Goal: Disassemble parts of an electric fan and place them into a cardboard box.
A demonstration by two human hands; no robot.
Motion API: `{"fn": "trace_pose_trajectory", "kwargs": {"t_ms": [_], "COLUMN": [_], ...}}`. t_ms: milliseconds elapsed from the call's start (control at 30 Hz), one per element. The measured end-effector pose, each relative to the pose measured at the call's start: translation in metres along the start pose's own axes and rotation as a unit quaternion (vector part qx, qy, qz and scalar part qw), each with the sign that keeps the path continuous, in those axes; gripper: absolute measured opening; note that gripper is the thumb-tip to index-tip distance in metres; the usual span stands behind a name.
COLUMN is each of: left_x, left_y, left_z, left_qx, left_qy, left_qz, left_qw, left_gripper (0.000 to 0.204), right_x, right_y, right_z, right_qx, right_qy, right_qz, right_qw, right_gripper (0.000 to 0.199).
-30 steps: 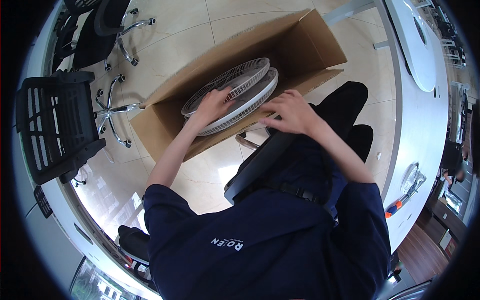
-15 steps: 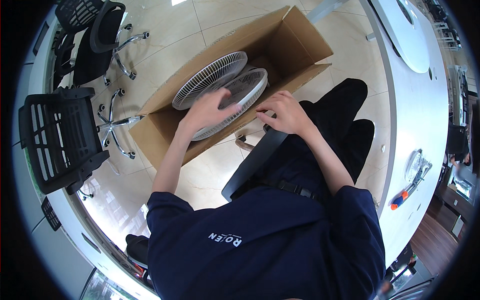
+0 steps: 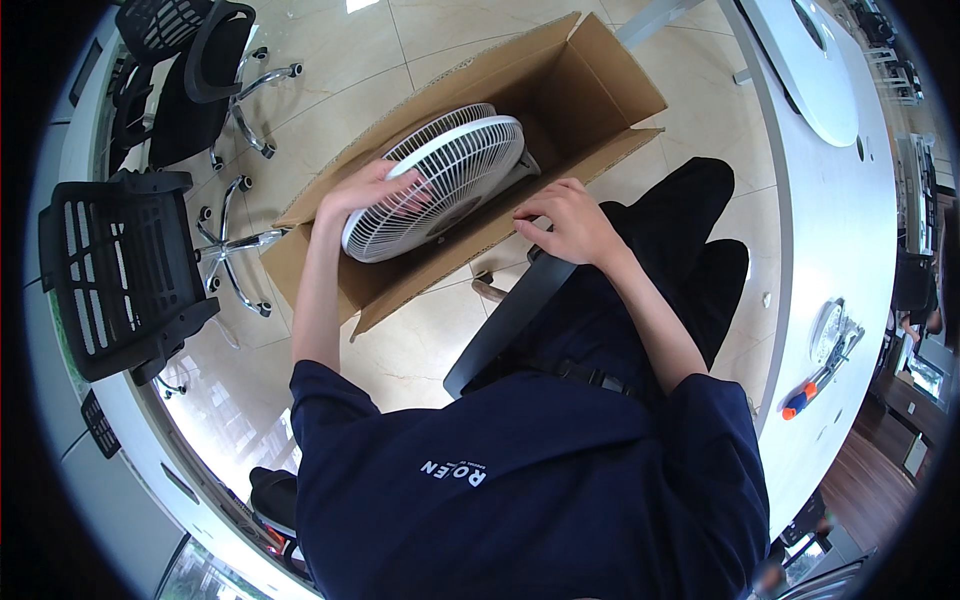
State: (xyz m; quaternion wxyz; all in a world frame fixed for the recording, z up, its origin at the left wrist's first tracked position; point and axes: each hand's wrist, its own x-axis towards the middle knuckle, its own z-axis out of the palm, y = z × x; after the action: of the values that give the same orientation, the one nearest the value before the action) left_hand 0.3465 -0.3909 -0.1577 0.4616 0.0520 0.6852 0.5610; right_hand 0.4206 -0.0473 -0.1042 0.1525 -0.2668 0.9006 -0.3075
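A long open cardboard box stands on the floor in front of me. Inside it lean two round white fan grilles, and the nearer grille hides much of the farther grille. My left hand grips the nearer grille at its upper left rim, its fingers partly showing through the wires. My right hand is closed at the box's near edge, thumb and fingertips pinching the cardboard. Under that wrist lies a black armrest.
Black office chairs stand on the left, one near and one farther. On my right runs a white table with a screwdriver and small clear parts on it. The floor is glossy tile.
My left hand has moved left and slightly up and taken hold of the nearer grille. That grille has tilted and shifted up and left. The right hand stays at the box edge.
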Motion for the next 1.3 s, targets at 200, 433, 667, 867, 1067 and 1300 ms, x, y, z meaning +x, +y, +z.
{"fn": "trace_pose_trajectory", "kwargs": {"t_ms": [200, 433, 667, 867, 1067, 1300], "left_x": [0.035, 0.047, 0.044, 0.039, 0.036, 0.059], "left_y": [-0.038, -0.034, -0.043, -0.054, -0.060, 0.041], "left_z": [-0.008, 0.015, 0.052, 0.069, 0.056, 0.085], "left_qx": [0.100, 0.349, 0.465, 0.545, 0.578, 0.470], "left_qy": [0.050, 0.359, 0.444, 0.417, 0.383, 0.284], "left_qz": [-0.043, 0.018, 0.120, 0.123, 0.065, 0.133], "left_qw": [0.993, 0.865, 0.756, 0.717, 0.717, 0.825], "left_gripper": [0.055, 0.048, 0.064, 0.095, 0.095, 0.080], "right_x": [-0.001, -0.003, -0.003, -0.005, -0.012, -0.041], "right_y": [-0.001, 0.001, -0.002, 0.001, -0.001, -0.003], "right_z": [0.005, 0.003, 0.004, 0.008, 0.013, 0.003], "right_qx": [0.013, 0.002, 0.038, 0.036, -0.030, 0.059], "right_qy": [0.041, 0.023, 0.064, 0.117, 0.231, 0.222], "right_qz": [-0.009, -0.008, -0.003, -0.007, -0.079, -0.043], "right_qw": [0.999, 1.000, 0.997, 0.992, 0.969, 0.972], "right_gripper": [0.026, 0.025, 0.023, 0.018, 0.011, 0.016]}}
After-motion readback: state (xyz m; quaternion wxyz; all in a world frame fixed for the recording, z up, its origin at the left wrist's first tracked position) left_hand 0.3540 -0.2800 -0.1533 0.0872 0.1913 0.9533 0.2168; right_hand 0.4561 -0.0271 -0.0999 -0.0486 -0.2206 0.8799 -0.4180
